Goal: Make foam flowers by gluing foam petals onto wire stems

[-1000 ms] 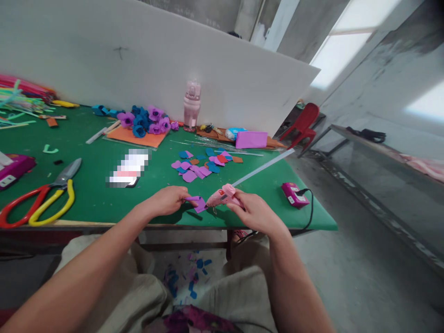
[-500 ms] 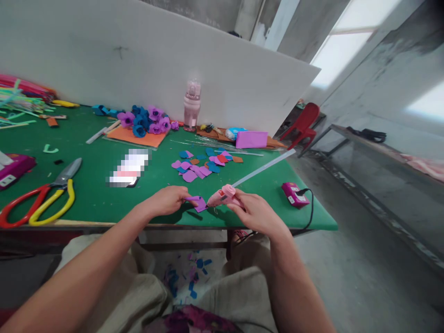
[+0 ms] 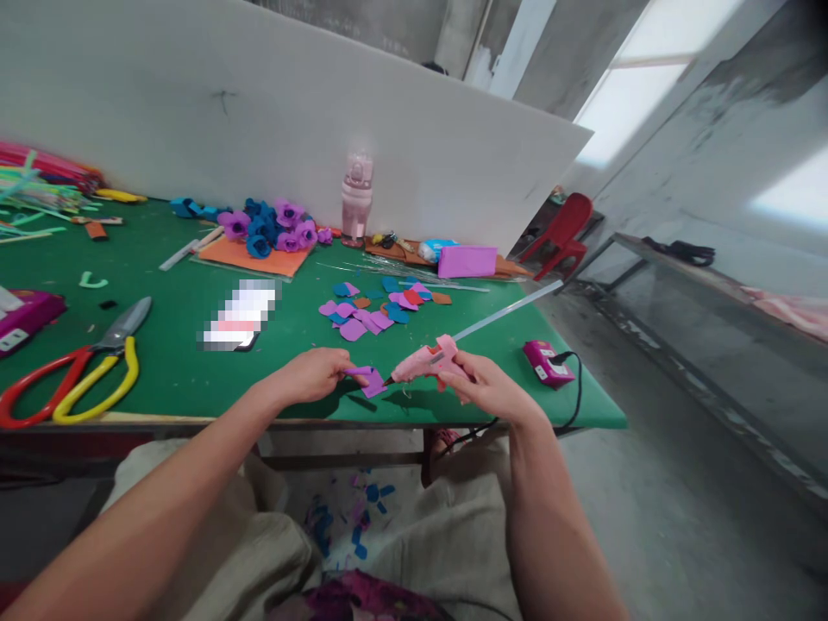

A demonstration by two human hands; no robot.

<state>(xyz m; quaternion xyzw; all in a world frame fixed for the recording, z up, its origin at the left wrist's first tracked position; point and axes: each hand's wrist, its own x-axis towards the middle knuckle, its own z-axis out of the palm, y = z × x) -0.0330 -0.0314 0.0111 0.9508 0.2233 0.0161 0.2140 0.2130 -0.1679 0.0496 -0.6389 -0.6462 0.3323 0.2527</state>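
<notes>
In my left hand (image 3: pixel 322 374), closed near the table's front edge, is a piece of purple paper (image 3: pixel 373 382) pinched between the fingers. My right hand (image 3: pixel 486 385) is wrapped round the handle of a pink glue gun (image 3: pixel 423 360). A long clear glue stick (image 3: pixel 508 309) juts from the gun's back end, up and to the right. The gun's dark nozzle points left and sits close by the paper's right edge; whether they touch I cannot tell. Beyond both hands lie loose purple, blue and brown paper petals (image 3: pixel 353 329).
Purple and blue paper flowers (image 3: pixel 262 235) rest on orange sheets (image 3: pixel 249 257). Large scissors (image 3: pixel 122 332) and a phone (image 3: pixel 241 315) lie to the left. A pink bottle (image 3: pixel 356 203) stands behind. A magenta power socket (image 3: pixel 547 363) with a black cord is at right.
The glue gun has turned in my right hand and moved slightly right, its side now facing me. My left hand and the purple paper have hardly moved.
</notes>
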